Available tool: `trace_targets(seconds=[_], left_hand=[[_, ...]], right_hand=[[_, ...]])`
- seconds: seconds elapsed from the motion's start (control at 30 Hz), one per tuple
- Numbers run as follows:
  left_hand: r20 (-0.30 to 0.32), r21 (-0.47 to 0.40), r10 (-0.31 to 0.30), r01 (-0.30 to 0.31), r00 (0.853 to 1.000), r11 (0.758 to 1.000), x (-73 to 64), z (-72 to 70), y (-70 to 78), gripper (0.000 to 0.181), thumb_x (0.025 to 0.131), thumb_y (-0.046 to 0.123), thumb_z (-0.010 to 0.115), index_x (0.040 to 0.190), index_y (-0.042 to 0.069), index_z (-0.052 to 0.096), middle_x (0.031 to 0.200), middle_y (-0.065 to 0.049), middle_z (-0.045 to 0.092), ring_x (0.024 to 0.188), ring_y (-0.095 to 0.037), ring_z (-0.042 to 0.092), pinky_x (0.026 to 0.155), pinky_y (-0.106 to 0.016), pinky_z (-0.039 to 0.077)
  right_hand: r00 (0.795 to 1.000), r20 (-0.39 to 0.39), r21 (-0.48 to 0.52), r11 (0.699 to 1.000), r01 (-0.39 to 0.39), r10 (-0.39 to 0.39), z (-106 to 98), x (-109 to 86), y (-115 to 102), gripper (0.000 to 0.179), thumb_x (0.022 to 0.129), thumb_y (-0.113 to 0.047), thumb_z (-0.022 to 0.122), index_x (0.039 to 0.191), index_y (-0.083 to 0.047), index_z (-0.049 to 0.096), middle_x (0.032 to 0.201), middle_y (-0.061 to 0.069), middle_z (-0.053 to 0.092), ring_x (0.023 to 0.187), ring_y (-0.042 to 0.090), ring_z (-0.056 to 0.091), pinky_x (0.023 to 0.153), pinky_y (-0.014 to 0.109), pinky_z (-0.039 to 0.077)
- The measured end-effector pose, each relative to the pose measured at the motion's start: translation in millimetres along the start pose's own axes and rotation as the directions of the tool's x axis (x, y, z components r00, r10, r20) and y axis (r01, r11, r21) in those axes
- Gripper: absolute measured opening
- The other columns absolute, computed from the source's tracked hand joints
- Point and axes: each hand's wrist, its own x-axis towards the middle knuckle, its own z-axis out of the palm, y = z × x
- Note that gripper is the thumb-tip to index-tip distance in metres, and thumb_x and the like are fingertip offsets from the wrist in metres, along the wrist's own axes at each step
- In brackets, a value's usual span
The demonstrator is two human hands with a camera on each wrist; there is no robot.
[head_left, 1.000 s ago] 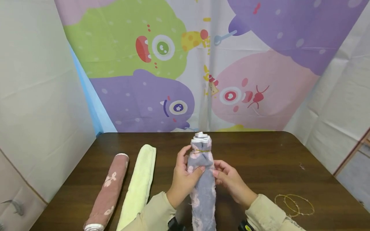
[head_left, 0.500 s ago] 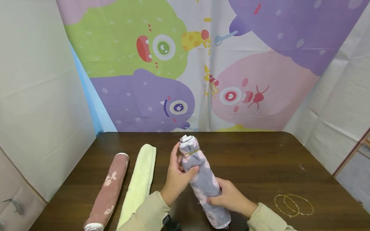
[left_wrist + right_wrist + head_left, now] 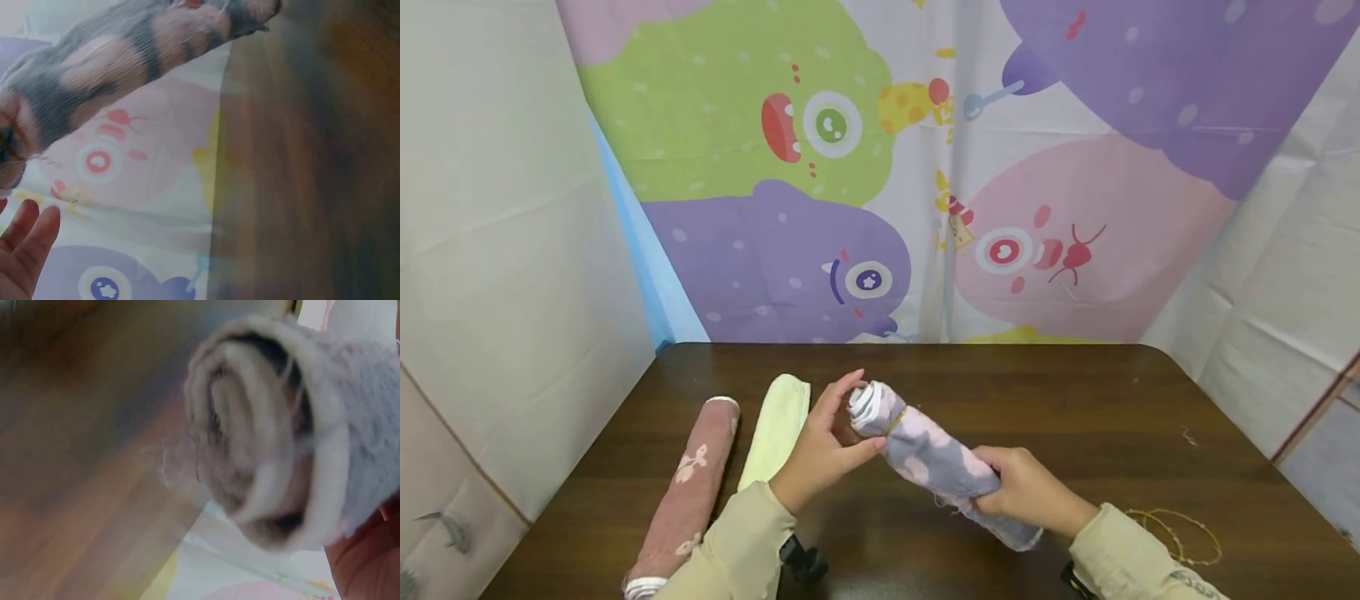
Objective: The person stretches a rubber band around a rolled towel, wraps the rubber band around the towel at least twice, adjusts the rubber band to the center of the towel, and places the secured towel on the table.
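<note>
rolled gray-pink towel [image 3: 943, 462]: aslant above the tabletop [image 3: 1112, 417] | our right hand [image 3: 1033, 492] grips its lower half; our left hand [image 3: 823, 450] spreads loosely by the banded end | we expect it light, soft, squashable; hold mid-roll, off the yellow band [image 3: 896, 419]

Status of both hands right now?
Left hand: open, near the banded end of the gray-pink towel roll.
Right hand: closed, holding that towel roll.

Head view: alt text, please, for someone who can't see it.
A person's right hand grips a rolled grey-and-pink towel, the left hand open at its banded end. On the dark table, a pink roll and a pale yellow cloth lie to the left, yellow bands to the right.
</note>
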Motion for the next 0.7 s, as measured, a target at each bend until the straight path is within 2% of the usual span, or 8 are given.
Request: trace_targets(seconds=[0.1, 0.2, 0.3, 0.4, 0.53, 0.7], left_hand=[[0.051, 0.008, 0.040, -0.040, 0.998, 0.999, 3.0, -4.6, 1.4, 0.069, 0.070, -0.009, 0.076, 0.132, -0.006, 0.045, 0.120, -0.023, 0.051, 0.090, -0.009, 0.053, 0.067, -0.025, 0.052], [0.117, 0.040, 0.078, -0.083, 0.990, 0.996, 5.7, -7.1, 3.0, 0.059, 0.069, -0.008, 0.078, 0.124, -0.005, 0.055, 0.117, -0.020, 0.055, 0.097, -0.014, 0.053, 0.073, -0.026, 0.051], [0.199, 0.094, 0.108, -0.128, 0.974, 0.987, 7.5, -8.6, 6.0, 0.049, 0.069, -0.007, 0.079, 0.115, -0.002, 0.062, 0.111, -0.015, 0.058, 0.096, -0.017, 0.055, 0.071, -0.025, 0.051], [0.251, 0.140, 0.125, -0.163, 0.960, 0.977, 8.8, -7.7, 8.6, 0.043, 0.068, -0.005, 0.080, 0.108, 0.000, 0.065, 0.105, -0.012, 0.058, 0.090, -0.018, 0.056, 0.065, -0.024, 0.052], [0.241, 0.133, 0.124, -0.159, 0.963, 0.978, 9.6, -4.1, 8.5, 0.038, 0.068, -0.003, 0.081, 0.103, 0.001, 0.067, 0.099, -0.009, 0.060, 0.086, -0.017, 0.057, 0.064, -0.024, 0.052], [0.184, 0.087, 0.087, -0.105, 0.979, 0.991, 9.0, 2.3, 5.6, 0.033, 0.069, -0.001, 0.081, 0.099, 0.002, 0.068, 0.095, -0.008, 0.063, 0.082, -0.013, 0.056, 0.064, -0.025, 0.051]], right_hand=[[1.000, 0.005, -0.065, 0.998, 0.014, -0.013, -4.0, 1.1, 0.3, 0.036, 0.064, 0.007, 0.073, 0.098, -0.003, 0.069, 0.089, 0.003, 0.070, 0.075, 0.007, 0.060, 0.063, 0.027, 0.052], [1.000, -0.007, -0.157, 0.988, 0.011, -0.012, -8.1, 1.8, 1.3, 0.036, 0.066, 0.003, 0.076, 0.100, -0.007, 0.070, 0.093, 0.001, 0.070, 0.079, 0.009, 0.062, 0.066, 0.030, 0.052], [0.999, -0.050, -0.277, 0.961, -0.007, -0.007, -12.3, 1.8, 2.7, 0.038, 0.066, 0.000, 0.080, 0.100, -0.012, 0.071, 0.094, -0.004, 0.069, 0.081, 0.009, 0.062, 0.067, 0.032, 0.052], [0.996, -0.085, -0.355, 0.935, -0.023, -0.008, -16.8, 1.5, 4.7, 0.040, 0.064, 0.002, 0.080, 0.100, -0.013, 0.071, 0.093, -0.006, 0.068, 0.081, 0.010, 0.062, 0.068, 0.033, 0.052], [0.995, -0.091, -0.382, 0.924, -0.010, -0.027, -18.7, 1.2, 7.5, 0.040, 0.065, 0.001, 0.081, 0.101, -0.014, 0.071, 0.094, -0.006, 0.068, 0.081, 0.011, 0.063, 0.067, 0.035, 0.052], [0.993, -0.117, -0.383, 0.923, -0.020, -0.027, -10.5, -0.7, 16.8, 0.040, 0.065, -0.002, 0.083, 0.101, -0.015, 0.071, 0.094, -0.007, 0.068, 0.082, 0.012, 0.063, 0.068, 0.037, 0.052]])
